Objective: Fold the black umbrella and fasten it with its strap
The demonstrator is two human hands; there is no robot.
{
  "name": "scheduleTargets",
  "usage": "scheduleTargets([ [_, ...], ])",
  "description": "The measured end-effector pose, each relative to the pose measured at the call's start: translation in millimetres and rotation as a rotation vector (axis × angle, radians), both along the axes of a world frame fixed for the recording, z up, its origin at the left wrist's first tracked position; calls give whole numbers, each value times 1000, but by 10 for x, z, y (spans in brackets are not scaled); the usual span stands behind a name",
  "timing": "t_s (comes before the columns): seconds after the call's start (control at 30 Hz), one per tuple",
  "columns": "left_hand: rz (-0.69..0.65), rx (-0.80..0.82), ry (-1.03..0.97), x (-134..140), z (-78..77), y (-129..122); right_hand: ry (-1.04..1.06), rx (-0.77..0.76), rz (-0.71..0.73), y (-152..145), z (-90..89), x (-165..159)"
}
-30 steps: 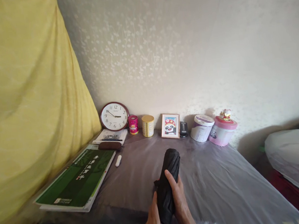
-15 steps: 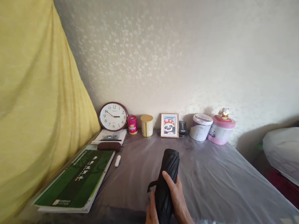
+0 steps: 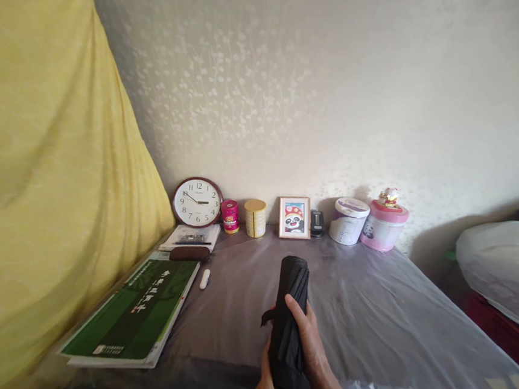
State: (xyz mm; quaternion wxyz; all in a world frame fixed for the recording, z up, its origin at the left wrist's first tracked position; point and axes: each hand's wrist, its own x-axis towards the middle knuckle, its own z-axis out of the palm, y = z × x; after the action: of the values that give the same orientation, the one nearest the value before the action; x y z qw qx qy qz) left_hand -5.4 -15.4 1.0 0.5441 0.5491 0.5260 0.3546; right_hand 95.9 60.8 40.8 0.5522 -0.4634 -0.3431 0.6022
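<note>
L hand (image 3: pixel 263 383) wraps the lower end of a black folded umbrella (image 3: pixel 290 337); R hand (image 3: pixel 315 350) grips its right side a bit higher, thumb laid along the upper face. Both hands closed round it, so it's held up over the near edge of the table (image 3: pixel 366 324), approx. mid-width, tilted w/ its top pointing to the far edge. A short strap (image 3: pixel 267 318) sticks out on the umbrella's left.

Left of it on the table: small white oblong item (image 3: pixel 204 279), just beside the green book (image 3: pixel 137 311), which lies along the left edge. Brown case (image 3: pixel 189 253) at the book's far end; papers (image 3: pixel 185 232) behind that, nr far left corner.

Along far edge, L to R: round clock (image 3: pixel 197 201) leaning on the wall (image 3: pixel 345 90), red tin (image 3: pixel 230 215), yellow-lidded can (image 3: pixel 256 219), framed panda pic (image 3: pixel 294 217), small black item (image 3: pixel 317 224), white tub (image 3: pixel 348 226), then pink-lidded tub (image 3: pixel 383 232) nr far right corner w/ a figurine (image 3: pixel 389 197) on top.
</note>
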Motion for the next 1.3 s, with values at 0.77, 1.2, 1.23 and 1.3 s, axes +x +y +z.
scheduleTargets([
  [0.77,12,82,482,-19,155,-7,-68,50,-42,-54,76,-48],
  [1.2,2,127,35,-184,253,50,30,-43,37,-22,-116,-41],
  [1.23,42,187,121,-174,227,63,-30,-16,13,-5,-133,-22],
  [1.3,86,285,290,-155,167,87,-151,40,-35,35,-177,24],
])
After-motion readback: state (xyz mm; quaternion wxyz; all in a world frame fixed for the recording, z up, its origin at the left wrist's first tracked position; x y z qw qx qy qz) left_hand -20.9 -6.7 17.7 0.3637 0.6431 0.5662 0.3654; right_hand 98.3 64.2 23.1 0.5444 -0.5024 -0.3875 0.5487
